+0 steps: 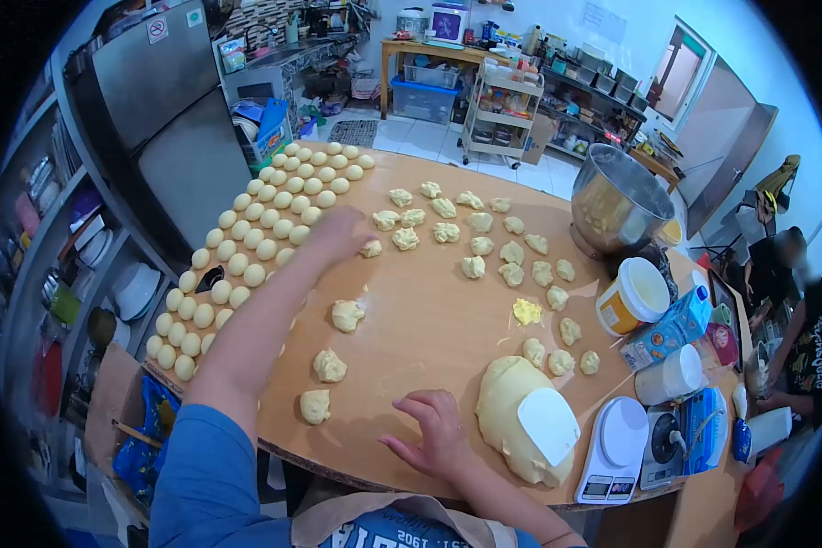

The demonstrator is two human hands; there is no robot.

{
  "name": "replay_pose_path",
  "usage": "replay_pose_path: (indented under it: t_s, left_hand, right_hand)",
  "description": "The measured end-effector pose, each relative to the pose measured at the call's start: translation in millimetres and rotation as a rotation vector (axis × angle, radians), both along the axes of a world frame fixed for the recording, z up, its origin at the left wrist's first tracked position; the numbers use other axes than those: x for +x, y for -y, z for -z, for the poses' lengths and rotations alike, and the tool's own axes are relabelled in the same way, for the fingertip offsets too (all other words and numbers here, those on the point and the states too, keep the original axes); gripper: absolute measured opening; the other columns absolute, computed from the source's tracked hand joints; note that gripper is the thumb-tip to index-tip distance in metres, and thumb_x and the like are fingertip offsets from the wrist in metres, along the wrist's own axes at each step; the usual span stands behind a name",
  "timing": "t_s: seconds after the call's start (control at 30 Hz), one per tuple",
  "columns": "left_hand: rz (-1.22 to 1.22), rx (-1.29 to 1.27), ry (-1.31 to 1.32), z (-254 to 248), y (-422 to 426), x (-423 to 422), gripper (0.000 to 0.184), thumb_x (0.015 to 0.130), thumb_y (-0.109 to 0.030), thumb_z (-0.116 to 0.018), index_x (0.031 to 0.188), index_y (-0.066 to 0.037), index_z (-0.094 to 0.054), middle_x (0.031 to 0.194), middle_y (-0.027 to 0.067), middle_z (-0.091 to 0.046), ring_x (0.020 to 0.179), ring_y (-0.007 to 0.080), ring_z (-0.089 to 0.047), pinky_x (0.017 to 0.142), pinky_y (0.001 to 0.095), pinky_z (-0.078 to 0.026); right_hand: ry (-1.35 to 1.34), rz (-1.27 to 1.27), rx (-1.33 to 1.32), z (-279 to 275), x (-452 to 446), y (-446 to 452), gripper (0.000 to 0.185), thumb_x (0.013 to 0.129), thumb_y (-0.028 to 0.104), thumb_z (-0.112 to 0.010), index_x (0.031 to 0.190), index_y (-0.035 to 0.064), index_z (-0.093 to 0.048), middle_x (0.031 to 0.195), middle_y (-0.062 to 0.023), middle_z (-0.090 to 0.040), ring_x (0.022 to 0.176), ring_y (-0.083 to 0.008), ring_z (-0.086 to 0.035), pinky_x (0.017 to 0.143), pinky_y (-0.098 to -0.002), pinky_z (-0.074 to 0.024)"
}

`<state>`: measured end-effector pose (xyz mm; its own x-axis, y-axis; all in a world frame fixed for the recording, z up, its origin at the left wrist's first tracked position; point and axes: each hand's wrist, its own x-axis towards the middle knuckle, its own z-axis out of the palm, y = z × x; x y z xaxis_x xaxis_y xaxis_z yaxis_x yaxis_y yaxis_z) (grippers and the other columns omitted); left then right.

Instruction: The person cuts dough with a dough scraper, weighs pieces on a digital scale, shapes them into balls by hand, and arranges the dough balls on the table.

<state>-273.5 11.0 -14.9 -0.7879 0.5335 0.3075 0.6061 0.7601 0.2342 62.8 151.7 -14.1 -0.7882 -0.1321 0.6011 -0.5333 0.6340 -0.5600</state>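
My left hand (340, 236) reaches across the table, next to the rows of smooth dough balls (254, 236), with its fingertips at a small rough dough piece (371, 247). Whether it grips that piece is hard to tell. Near the front edge, my right hand (437, 429) hovers with fingers apart and nothing in it. Rough dough pieces (347, 315) lie between my hands, and several more (446, 232) are spread over the far and right parts. To the right of my right hand is a large dough mass (507, 402) with a white scraper (549, 426) on top.
At the right stand a steel mixing bowl (621, 196), a white tub (632, 297), a blue carton (667, 329) and a white scale (614, 447). A yellow lump (526, 311) lies on the wooden table (411, 347). Another person (799, 310) is at the far right.
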Motion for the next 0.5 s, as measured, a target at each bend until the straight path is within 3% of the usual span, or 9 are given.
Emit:
replay_pose_path:
  t_s: [0.1, 0.2, 0.3, 0.4, 0.5]
  left_hand:
    - [-0.068, -0.155, 0.244, -6.4, -17.0, 26.9, 0.040, 0.085, -0.037, -0.063, 0.115, -0.010, -0.061, 0.115, 0.0151, -0.058, 0.110, 0.0298, -0.055, 0.092, 0.0409, -0.046]
    - [-0.043, -0.097, 0.117, 15.5, -16.7, 10.0, 0.033, 0.087, -0.030, -0.061, 0.113, -0.009, -0.062, 0.110, 0.0144, -0.060, 0.108, 0.0300, -0.057, 0.089, 0.0413, -0.047]
    - [0.083, 0.134, -0.109, 13.8, -8.0, 12.6, 0.019, 0.085, -0.015, -0.061, 0.100, -0.005, -0.065, 0.095, 0.0126, -0.065, 0.090, 0.0311, -0.062, 0.080, 0.0400, -0.049]
    - [0.119, 0.423, -0.213, -35.5, -5.8, 48.1, 0.024, 0.086, -0.018, -0.061, 0.108, -0.008, -0.063, 0.099, 0.0119, -0.065, 0.092, 0.0272, -0.064, 0.078, 0.0390, -0.050]
    - [0.144, 0.419, 0.020, -92.7, 0.3, 122.8, 0.022, 0.086, -0.010, -0.058, 0.107, -0.008, -0.063, 0.094, 0.0113, -0.067, 0.086, 0.0257, -0.065, 0.076, 0.0375, -0.051]
  right_hand:
    - [-0.007, -0.013, -0.001, -0.3, 0.0, 0.3, 0.053, 0.071, 0.025, -0.080, 0.113, 0.0080, -0.054, 0.103, -0.0121, -0.056, 0.091, -0.0291, -0.055, 0.078, -0.0404, -0.0437]
    - [-0.034, 0.001, 0.033, 0.6, 1.1, -2.9, 0.057, 0.069, 0.025, -0.082, 0.114, 0.0061, -0.052, 0.102, -0.0145, -0.056, 0.091, -0.0317, -0.054, 0.078, -0.0412, -0.0450]
    - [-0.081, 0.053, -0.008, 2.2, 2.5, -8.5, 0.056, 0.070, 0.023, -0.081, 0.114, 0.0049, -0.051, 0.103, -0.0156, -0.055, 0.091, -0.0306, -0.053, 0.078, -0.0400, -0.0454]
    - [-0.072, 0.068, -0.164, 0.4, 4.1, -13.2, 0.052, 0.072, 0.019, -0.079, 0.113, 0.0044, -0.051, 0.105, -0.0165, -0.054, 0.093, -0.0315, -0.053, 0.080, -0.0395, -0.0457]
    - [-0.156, 0.096, -0.289, 1.2, 6.6, -19.4, 0.050, 0.073, 0.014, -0.078, 0.113, 0.0032, -0.050, 0.105, -0.0175, -0.053, 0.093, -0.0297, -0.053, 0.080, -0.0384, -0.0457]
